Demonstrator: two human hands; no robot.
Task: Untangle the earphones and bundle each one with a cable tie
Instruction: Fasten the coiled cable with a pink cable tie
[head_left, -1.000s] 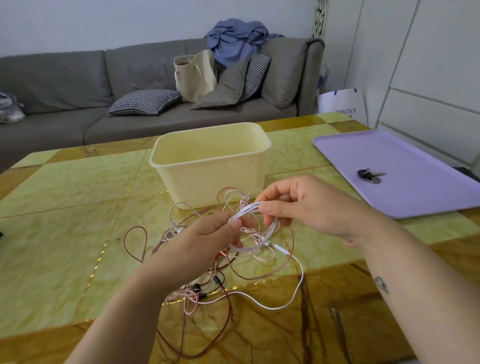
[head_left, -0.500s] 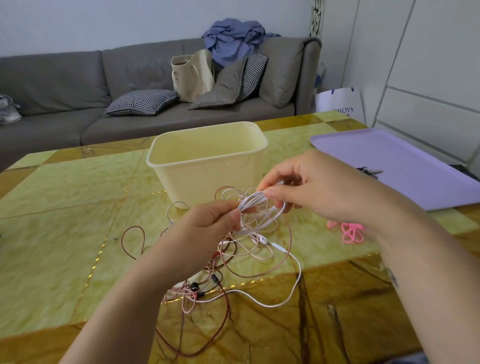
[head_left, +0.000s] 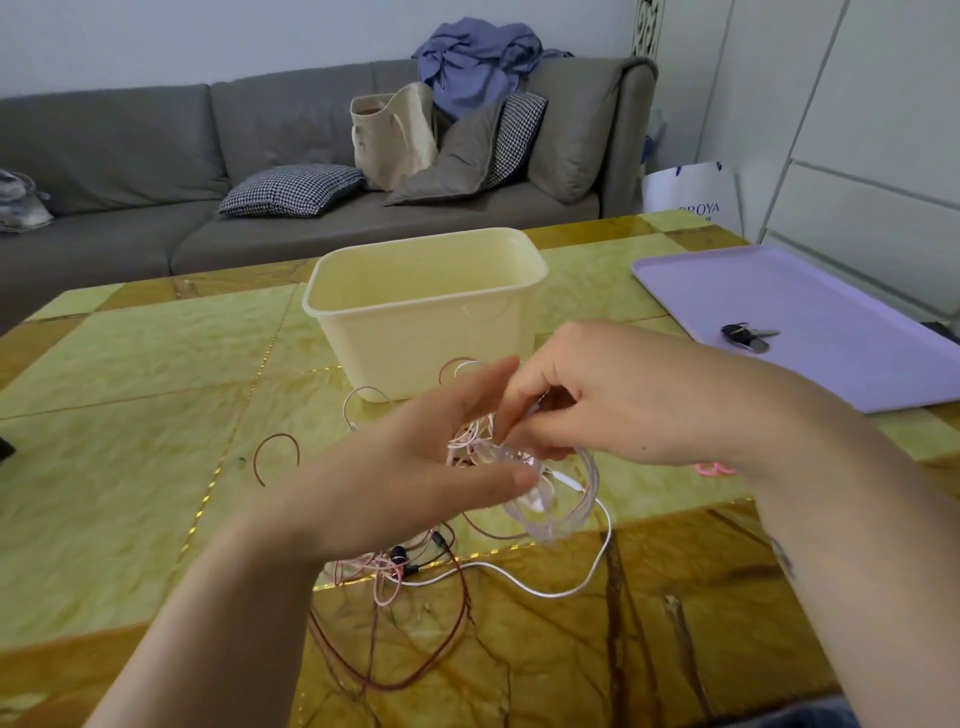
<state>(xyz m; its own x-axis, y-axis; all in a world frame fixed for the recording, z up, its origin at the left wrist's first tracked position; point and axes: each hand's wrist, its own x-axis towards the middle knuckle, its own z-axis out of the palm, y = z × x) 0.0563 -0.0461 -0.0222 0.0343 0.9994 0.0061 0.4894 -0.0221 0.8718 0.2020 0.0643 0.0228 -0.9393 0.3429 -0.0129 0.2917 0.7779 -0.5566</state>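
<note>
The head camera looks down at a green and amber stone table (head_left: 130, 415) with both hands raised over it.

The right hand (head_left: 623, 400) has its fingers curled and pinches the top of one white coil (head_left: 563, 512) of earphone cord. The coil hangs from those fingertips as a blurred oval. Its long axis slants from the fingers down and to the right, towards the person. A single loose white tail (head_left: 571, 590) leaves the coil, sweeps along the table in a curve, and runs back left into the tangle.

The left hand (head_left: 415, 467) is spread, with the fingers stretched almost straight and pointing to the right at the coil. Its thumb lies against the coil's near side, but the blur hides whether it presses the cord. It grips nothing.

The tangle (head_left: 384, 571) lies on the table under and in front of the hands, a mix of white, pink and dark red cords. How many earphones it holds cannot be counted. Two small black ends show in it.

Just behind the tangle stands one cream tub (head_left: 426, 317), upright. On the right lies one purple tray (head_left: 857, 374) with one bunch of keys (head_left: 748, 335) on it. Pink ties (head_left: 717, 469) peek out behind the right wrist, too hidden to count. One grey sofa (head_left: 156, 156) stands beyond the table.
</note>
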